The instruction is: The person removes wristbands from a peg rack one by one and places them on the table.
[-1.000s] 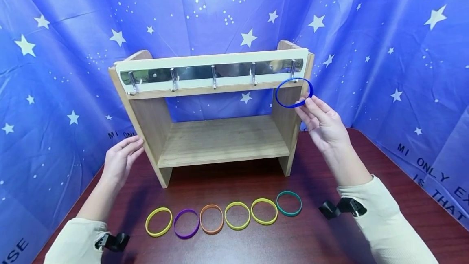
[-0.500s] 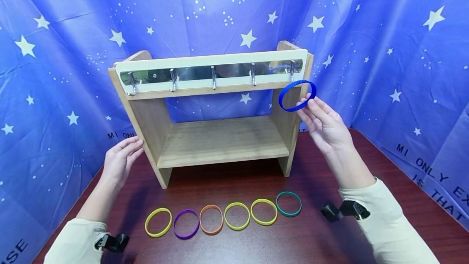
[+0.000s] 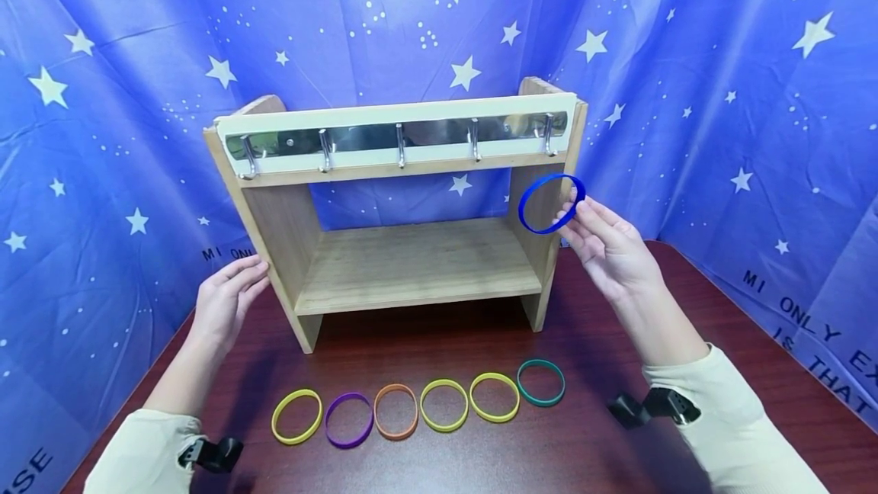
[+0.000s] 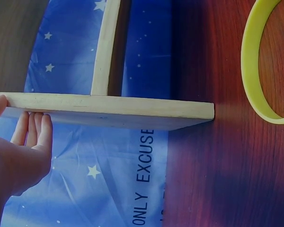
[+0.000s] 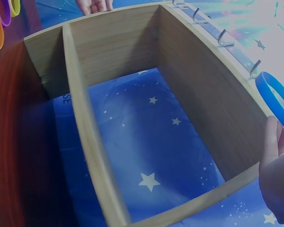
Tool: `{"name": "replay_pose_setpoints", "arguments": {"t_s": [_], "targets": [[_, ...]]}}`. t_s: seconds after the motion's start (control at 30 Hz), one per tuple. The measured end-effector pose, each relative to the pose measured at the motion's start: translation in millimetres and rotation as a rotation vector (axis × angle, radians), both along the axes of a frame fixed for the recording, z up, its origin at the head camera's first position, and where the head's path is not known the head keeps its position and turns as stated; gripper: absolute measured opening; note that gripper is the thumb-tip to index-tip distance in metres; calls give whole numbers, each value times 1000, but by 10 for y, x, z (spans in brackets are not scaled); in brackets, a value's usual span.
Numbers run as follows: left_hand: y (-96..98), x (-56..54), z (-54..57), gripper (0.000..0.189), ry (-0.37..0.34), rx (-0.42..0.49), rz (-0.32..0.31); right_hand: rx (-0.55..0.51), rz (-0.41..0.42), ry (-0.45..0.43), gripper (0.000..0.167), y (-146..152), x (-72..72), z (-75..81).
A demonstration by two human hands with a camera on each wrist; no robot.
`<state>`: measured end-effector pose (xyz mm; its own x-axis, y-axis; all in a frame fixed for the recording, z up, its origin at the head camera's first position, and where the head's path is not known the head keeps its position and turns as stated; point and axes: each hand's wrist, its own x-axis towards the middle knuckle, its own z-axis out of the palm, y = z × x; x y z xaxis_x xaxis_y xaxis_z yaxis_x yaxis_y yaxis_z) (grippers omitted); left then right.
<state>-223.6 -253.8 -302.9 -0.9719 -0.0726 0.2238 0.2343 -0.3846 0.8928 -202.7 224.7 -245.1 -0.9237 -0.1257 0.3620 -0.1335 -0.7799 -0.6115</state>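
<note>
My right hand (image 3: 613,246) pinches a blue wristband (image 3: 523,213) between thumb and fingers, in front of the shelf's right side panel and below the rightmost hook (image 3: 549,136). In the right wrist view the blue wristband (image 5: 273,96) stands tilted near the end of the hook strip. The left hand (image 3: 225,302) touches the left side panel of the wooden shelf (image 3: 420,254) with fairly straight fingers. In the left wrist view, its fingertips (image 4: 46,124) meet the panel's outer face, the thumb by the front edge.
Along the table (image 3: 425,471) in front of the shelf lies a row of wristbands: yellow (image 3: 276,424), purple (image 3: 329,427), orange (image 3: 378,419), two more yellow ones and a green one (image 3: 521,387). Several metal hooks line the shelf's top strip (image 3: 363,136). A starry blue curtain (image 3: 384,29) surrounds the table.
My right hand has lowered the blue wristband from just under the rightmost hook to a spot further below it, and the band's tilt has altered. The left hand stays in place.
</note>
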Motion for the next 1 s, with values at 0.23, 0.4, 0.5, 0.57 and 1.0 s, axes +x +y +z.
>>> {"name": "replay_pose_setpoints", "arguments": {"t_s": [0.23, 0.4, 0.5, 0.57, 1.0], "targets": [[8, -22, 8, 28, 39, 1, -5, 66, 7, -7, 24, 78, 3, -100], [10, -15, 5, 28, 34, 1, -5, 106, 19, -31, 25, 144, 15, -228], [12, -7, 0, 29, 28, -10, 2, 137, 28, -32, 26, 180, 33, -313], [13, -3, -6, 29, 24, -17, 4, 164, 20, -39, 26, 199, 44, -363], [16, 11, -8, 29, 29, -8, 11, 290, -4, -91, 25, 327, 74, -564]]}}
